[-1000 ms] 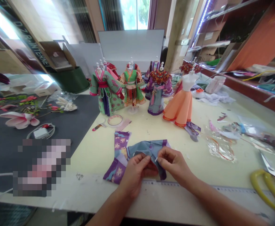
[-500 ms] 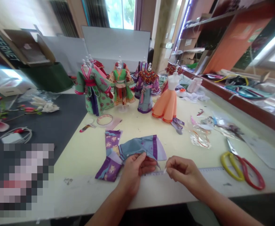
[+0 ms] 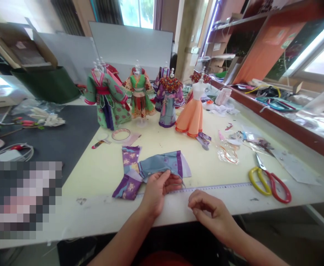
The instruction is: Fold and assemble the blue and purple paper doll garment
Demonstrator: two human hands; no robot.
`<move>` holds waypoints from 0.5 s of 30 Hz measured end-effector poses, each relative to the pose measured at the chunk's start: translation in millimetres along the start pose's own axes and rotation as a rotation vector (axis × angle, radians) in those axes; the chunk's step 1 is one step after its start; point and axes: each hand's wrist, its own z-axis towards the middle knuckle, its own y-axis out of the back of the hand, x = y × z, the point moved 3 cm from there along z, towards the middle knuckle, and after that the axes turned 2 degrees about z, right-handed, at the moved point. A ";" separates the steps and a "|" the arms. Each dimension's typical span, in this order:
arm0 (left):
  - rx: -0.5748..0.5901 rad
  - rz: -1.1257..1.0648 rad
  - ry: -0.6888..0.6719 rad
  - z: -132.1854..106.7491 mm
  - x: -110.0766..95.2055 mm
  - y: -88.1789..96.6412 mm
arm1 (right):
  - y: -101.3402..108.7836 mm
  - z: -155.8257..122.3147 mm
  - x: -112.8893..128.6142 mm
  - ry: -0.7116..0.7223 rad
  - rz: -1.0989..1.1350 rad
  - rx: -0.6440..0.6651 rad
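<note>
My left hand (image 3: 157, 190) pinches the near edge of a blue-and-purple paper doll garment (image 3: 162, 164) lying on the cream table (image 3: 103, 173). Purple patterned sleeve pieces (image 3: 130, 170) lie joined at its left. My right hand (image 3: 210, 214) is down at the table's front edge, fingers curled closed; whatever it holds is too small to make out. A clear ruler (image 3: 220, 187) runs along the table between the two hands.
Several small mannequins in paper costumes stand at the back, one green (image 3: 106, 98) and one orange (image 3: 191, 114). Yellow and red scissors (image 3: 269, 181) lie at the right, plastic bags (image 3: 228, 153) beyond them. A tape roll (image 3: 121, 134) and dark mat (image 3: 53, 140) sit left.
My right hand has left the garment and drawn back to the table's front edge. My left hand stays on the garment. The view has swung right.
</note>
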 end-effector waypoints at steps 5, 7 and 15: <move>0.007 -0.016 0.008 -0.6 -0.1 -0.6 | -19.1 -10.5 13.5 0.070 -0.044 0.248; 0.008 -0.021 0.009 -1.0 -0.3 -0.7 | -24.1 -13.6 14.4 0.082 -0.037 0.290; 0.051 -0.129 0.095 -6.1 -1.4 -1.0 | -10.7 2.7 -9.7 -0.363 0.569 -0.049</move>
